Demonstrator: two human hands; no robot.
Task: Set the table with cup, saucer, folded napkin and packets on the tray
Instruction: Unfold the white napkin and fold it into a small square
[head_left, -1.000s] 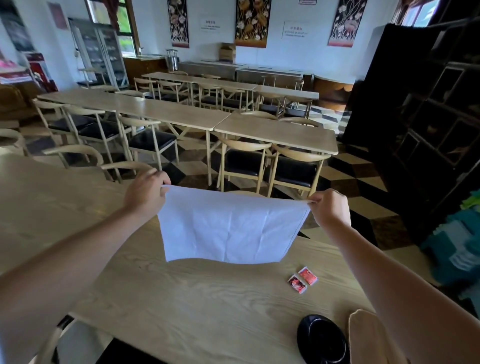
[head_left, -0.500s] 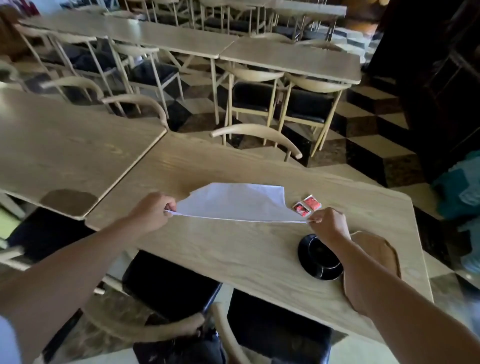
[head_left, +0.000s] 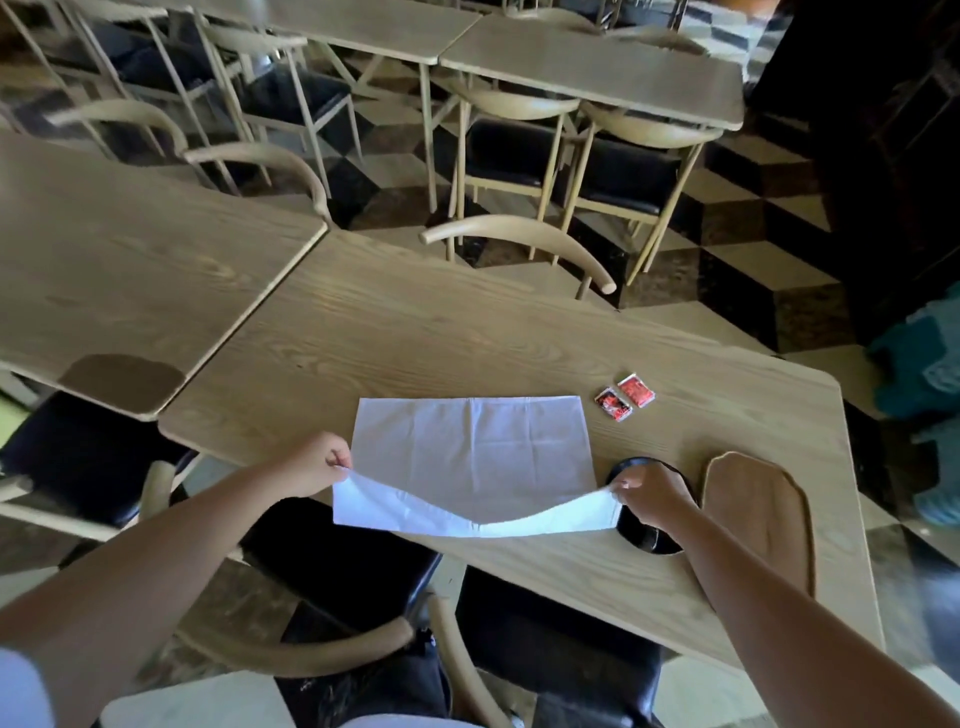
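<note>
A white napkin (head_left: 472, 452) lies spread on the wooden table (head_left: 415, 343), its near edge lifted off the surface. My left hand (head_left: 317, 465) pinches the near left corner and my right hand (head_left: 649, 493) pinches the near right corner. Two red packets (head_left: 623, 397) lie side by side just beyond the napkin's far right corner. A black saucer (head_left: 649, 540) sits partly under my right hand. A brown oval wooden tray (head_left: 758, 514) lies to the right of the saucer. No cup is in view.
A second table (head_left: 130, 260) adjoins on the left. Chairs with black seats (head_left: 332, 561) stand at the near edge, and a chair back (head_left: 519, 239) rises behind the far edge. More tables and chairs fill the room beyond.
The napkin went from hanging in the air to lying flat on the table, with my hands lowering and pulling its near edge toward me. The view tilted down.
</note>
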